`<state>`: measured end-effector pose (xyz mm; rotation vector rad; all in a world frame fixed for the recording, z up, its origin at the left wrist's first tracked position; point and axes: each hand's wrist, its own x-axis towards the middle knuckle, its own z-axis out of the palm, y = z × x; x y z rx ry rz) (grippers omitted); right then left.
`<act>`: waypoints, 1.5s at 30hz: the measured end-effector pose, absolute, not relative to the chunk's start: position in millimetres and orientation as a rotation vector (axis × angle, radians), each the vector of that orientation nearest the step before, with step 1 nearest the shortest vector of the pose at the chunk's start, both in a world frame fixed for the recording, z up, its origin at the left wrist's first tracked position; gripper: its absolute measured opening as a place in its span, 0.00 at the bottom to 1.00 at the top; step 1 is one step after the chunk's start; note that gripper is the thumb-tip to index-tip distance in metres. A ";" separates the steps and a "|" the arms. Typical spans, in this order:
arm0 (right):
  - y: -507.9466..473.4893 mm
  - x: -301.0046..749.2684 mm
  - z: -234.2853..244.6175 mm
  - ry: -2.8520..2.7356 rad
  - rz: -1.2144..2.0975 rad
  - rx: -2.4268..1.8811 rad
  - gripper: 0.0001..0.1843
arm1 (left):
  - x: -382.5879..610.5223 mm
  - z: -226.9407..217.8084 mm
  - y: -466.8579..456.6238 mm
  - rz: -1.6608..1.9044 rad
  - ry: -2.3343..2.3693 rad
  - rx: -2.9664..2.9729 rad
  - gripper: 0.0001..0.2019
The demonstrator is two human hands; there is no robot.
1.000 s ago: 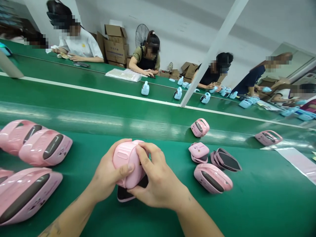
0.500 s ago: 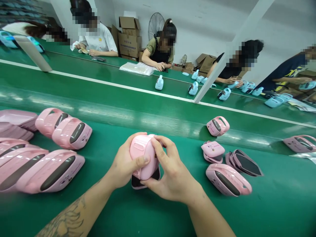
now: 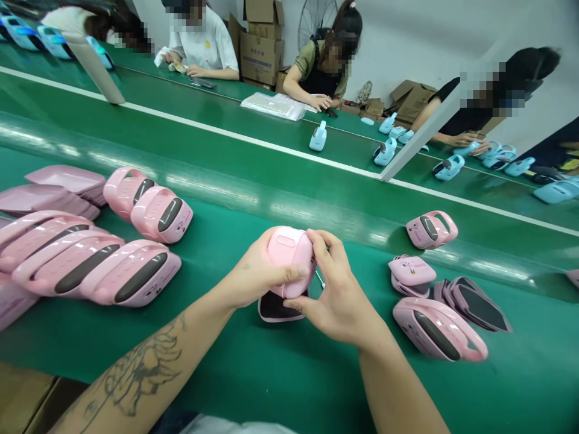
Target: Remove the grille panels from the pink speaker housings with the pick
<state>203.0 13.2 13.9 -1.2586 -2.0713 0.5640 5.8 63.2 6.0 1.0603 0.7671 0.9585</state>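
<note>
Both of my hands grip one pink plastic device (image 3: 289,259) held upright over the green table (image 3: 253,374). My left hand (image 3: 253,274) wraps its left side with the thumb across the front. My right hand (image 3: 337,295) closes on its right side, fingers over the top edge. Under the device a dark-faced pink panel (image 3: 275,307) rests on the table.
Several finished pink devices (image 3: 136,277) lie in rows at my left beside stacked pink trays (image 3: 67,181). More pink devices (image 3: 436,328) and dark panels (image 3: 474,298) lie at my right. Across the belt, several people handle light blue devices (image 3: 318,136); a white post (image 3: 420,144) stands there.
The view has swung left and down, so everything sits further right and my tattooed left forearm shows. My hands have lifted the pink device slightly and keep their grip.
</note>
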 end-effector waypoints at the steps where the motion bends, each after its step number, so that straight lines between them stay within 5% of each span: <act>1: 13.0 202.3 13.7 -2.072 0.566 -1.260 0.61 | 6.5 6.2 63.1 0.953 0.795 1.056 0.41; 12: 13.9 195.7 12.0 -2.073 0.462 -1.269 0.61 | 8.8 5.2 61.8 1.018 0.825 0.957 0.39; 19: 19.5 204.6 8.9 -2.101 0.564 -1.157 0.71 | 10.3 6.1 60.7 1.008 0.815 0.922 0.37; 31: 16.5 196.5 11.6 -2.061 0.516 -1.182 0.63 | 15.3 2.9 57.6 1.073 0.863 0.906 0.35; 40: 21.9 195.0 20.0 -2.028 0.609 -0.993 0.65 | 2.0 -5.5 63.9 1.237 0.741 1.061 0.44; 45: 17.0 173.2 4.0 -1.201 1.115 -1.164 0.41 | 6.4 -14.5 58.4 1.570 0.739 1.098 0.49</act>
